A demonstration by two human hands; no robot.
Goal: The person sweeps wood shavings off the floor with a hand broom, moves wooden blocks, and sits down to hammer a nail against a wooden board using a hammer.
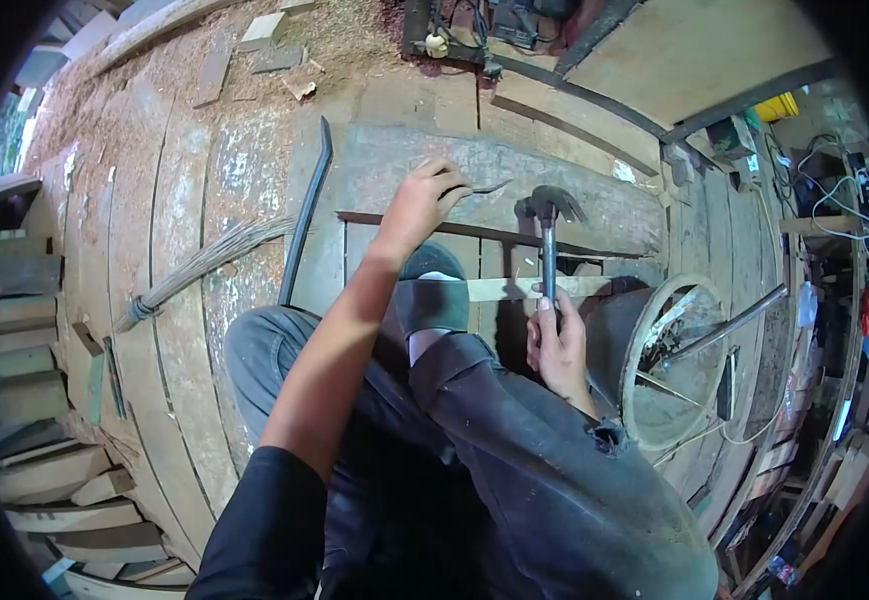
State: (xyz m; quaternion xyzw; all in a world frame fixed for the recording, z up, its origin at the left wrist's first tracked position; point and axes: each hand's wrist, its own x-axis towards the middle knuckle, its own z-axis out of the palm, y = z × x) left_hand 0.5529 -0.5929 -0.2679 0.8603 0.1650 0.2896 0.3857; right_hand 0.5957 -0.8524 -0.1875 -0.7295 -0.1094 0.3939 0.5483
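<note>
My left hand is closed on a thin, dark, bent nail, just above a wide weathered plank. The nail's free end points to the right, toward the hammer. In my right hand is the handle of a claw hammer, its dark head over the plank and its claw toward the right. My shoe rests by the near edge of the plank. A narrow pale strip of wood lies between the shoe and the hammer handle.
Left of the plank lie a dark pry bar and a stick broom. A round basin with small pieces and a rod stands at right. Sawdust and offcuts lie at the top; stacked wood fills the left.
</note>
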